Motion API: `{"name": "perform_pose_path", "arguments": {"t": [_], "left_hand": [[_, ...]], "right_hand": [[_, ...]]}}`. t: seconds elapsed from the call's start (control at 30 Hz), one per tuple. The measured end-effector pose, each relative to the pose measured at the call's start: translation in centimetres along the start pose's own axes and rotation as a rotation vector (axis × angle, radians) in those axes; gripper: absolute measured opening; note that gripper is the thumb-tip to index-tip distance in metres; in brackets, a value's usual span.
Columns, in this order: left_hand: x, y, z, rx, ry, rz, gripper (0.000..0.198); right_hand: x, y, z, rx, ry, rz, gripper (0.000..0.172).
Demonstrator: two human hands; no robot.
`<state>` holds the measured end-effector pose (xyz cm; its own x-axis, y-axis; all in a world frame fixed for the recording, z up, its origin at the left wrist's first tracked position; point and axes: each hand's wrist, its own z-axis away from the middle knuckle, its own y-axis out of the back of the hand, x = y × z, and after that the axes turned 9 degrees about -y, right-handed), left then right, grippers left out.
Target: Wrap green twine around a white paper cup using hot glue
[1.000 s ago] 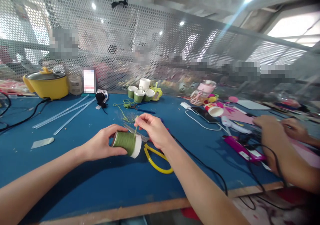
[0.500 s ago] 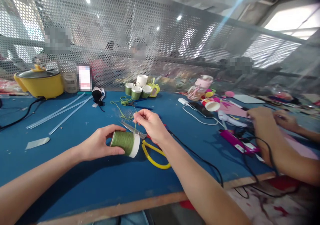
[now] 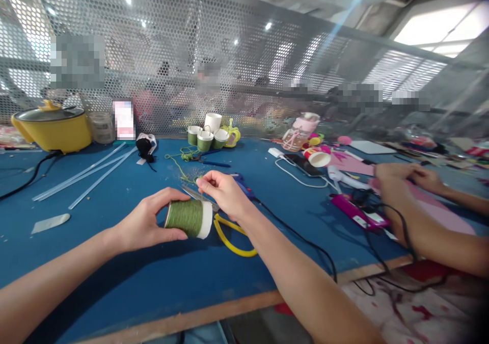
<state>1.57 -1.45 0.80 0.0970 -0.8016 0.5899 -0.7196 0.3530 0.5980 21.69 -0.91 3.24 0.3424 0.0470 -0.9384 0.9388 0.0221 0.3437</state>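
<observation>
One yarn-wrapped cup (image 3: 185, 218), gripped sideways in my left hand (image 3: 147, 217), white end (image 3: 207, 220) toward my right hand (image 3: 223, 195); fingertips pinched, contents unclear.

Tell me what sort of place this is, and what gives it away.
Probably a shared craft workshop: green yarn-wrapped cup in the left hand, yellow-handled scissors on the blue table, and another person's forearm over the same table.

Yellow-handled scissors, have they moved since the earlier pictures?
No. Judged against the green cups at the back, the scissors lie in the same place; the whole view has shifted slightly left.
</observation>
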Motion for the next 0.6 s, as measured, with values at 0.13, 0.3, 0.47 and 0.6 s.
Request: {"name": "perform_pose_path", "arguments": {"t": [0.13, 0.3, 0.47, 0.6], "left_hand": [[0.07, 0.03, 0.01, 0.011, -0.049, -0.027, 0.049], [0.06, 0.06, 0.02, 0.016, -0.092, -0.063, 0.050], [0.11, 0.08, -0.01, 0.028, -0.134, -0.111, 0.050], [0.17, 0.09, -0.04, 0.030, -0.157, -0.156, 0.049]], "right_hand": [[-0.10, -0.12, 0.15, -0.033, -0.013, -0.018, 0.023], [-0.09, -0.15, 0.22, -0.056, -0.031, -0.006, 0.023], [0.03, -0.20, 0.19, -0.076, -0.036, 0.008, 0.023], [0.14, -0.17, 0.10, -0.086, -0.048, 0.010, 0.024]]}}
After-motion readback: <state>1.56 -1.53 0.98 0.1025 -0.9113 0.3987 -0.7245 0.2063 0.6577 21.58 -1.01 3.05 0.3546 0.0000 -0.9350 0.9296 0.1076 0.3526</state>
